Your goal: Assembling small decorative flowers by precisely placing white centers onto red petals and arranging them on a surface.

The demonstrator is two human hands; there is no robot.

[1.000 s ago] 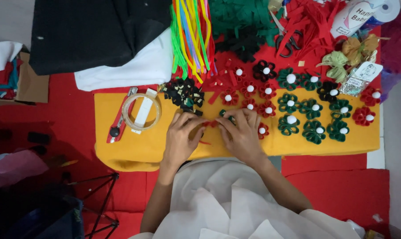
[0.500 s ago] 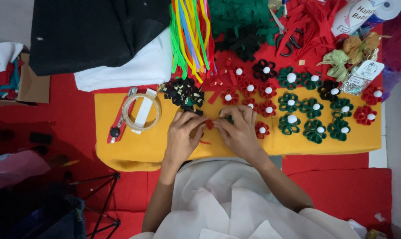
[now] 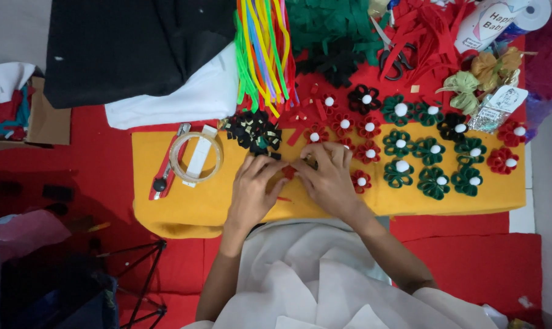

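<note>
both hands pinch a small red felt piece at frame centre
left hand [image 3: 251,192] and right hand [image 3: 327,180] grip the felt piece [image 3: 288,172]; i judge it light, soft, floppy, best pinched at its edges.

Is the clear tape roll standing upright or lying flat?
Flat: the clear tape roll shows its full ring on the yellow felt.

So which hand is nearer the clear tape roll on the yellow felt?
Left. The left hand lies just right of the clear tape roll, apart from it; the right hand is farther right, beyond the left hand.
</note>
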